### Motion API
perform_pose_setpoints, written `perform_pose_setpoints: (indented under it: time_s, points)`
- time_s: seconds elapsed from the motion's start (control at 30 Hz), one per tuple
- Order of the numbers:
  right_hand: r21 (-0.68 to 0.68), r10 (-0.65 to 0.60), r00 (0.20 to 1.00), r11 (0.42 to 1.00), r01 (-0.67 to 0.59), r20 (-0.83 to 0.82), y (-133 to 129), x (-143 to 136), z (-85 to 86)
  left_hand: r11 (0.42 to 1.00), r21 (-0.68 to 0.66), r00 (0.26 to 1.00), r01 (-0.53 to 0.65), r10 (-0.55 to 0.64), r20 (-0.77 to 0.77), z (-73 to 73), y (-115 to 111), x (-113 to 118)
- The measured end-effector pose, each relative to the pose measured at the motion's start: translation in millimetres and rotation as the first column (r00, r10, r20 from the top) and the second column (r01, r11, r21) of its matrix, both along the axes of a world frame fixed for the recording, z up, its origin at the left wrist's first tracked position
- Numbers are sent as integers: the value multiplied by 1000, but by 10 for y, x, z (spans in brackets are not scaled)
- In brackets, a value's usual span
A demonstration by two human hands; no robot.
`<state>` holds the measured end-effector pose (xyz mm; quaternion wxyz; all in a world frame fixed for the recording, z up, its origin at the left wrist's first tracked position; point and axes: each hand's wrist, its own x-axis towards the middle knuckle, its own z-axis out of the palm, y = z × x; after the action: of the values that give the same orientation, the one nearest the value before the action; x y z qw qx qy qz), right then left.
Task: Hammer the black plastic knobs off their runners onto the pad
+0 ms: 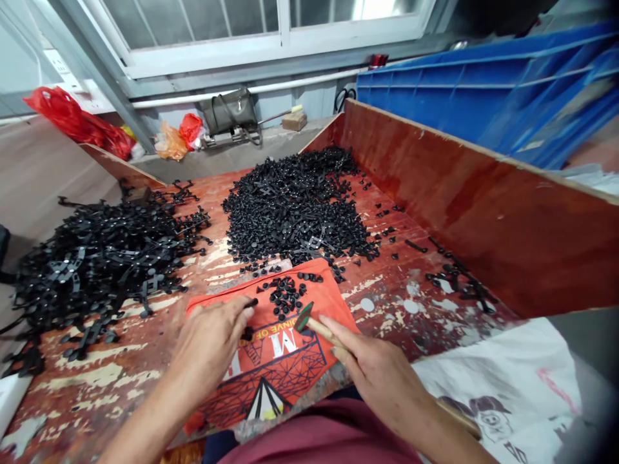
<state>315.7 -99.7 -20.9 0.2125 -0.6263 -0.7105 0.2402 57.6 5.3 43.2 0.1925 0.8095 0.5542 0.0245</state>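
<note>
The loose black studs [285,298] lie in a small cluster near the middle of the frame, just right of my left hand [213,335]. That hand's fingers pinch a small black piece [251,303], its long axis running roughly sideways, towards the cluster. My left fingertips look slightly nearer the studs than my right ones. The fingers of my right hand [382,374] are closed around a wooden-handled tool [329,334]; its handle slants up and left, putting the dark green head just below the cluster's right side. I can't make out what kind of tool it is.

Under the studs is a printed orange-red cloth [309,367], spread on the worn red table [184,348]. Beyond its upper edge sits a big heap of black pieces [294,206]; a tangled pile of black strips [106,251] fills the left. A wooden board [464,200] walls the right side, a blue crate [435,96] behind it, below the window [203,26] and to its right.
</note>
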Motion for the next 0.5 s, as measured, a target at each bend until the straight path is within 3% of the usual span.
perform_pose_setpoints:
  time_s: [0.07, 0.2, 0.33, 0.5]
  points:
    - [-1, 9, 1000, 1000, -9, -15, 7, 0, 11, 996, 83, 998, -46, 49, -46, 17, 26, 14]
    - [-11, 19, 1000, 1000, -19, -2, 11, -8, 42, 999, -47, 995, 18, -13, 95, -157, 85, 67]
    - [-15, 6, 1000, 1000, -5, 30, 7, -11, 48, 993, -116, 985, -32, 51, 165, -402, 135, 140]
    - [-41, 8, 999, 999, -6, 44, 19, -15, 54, 993, -114, 986, -20, 39, 161, -482, 141, 211]
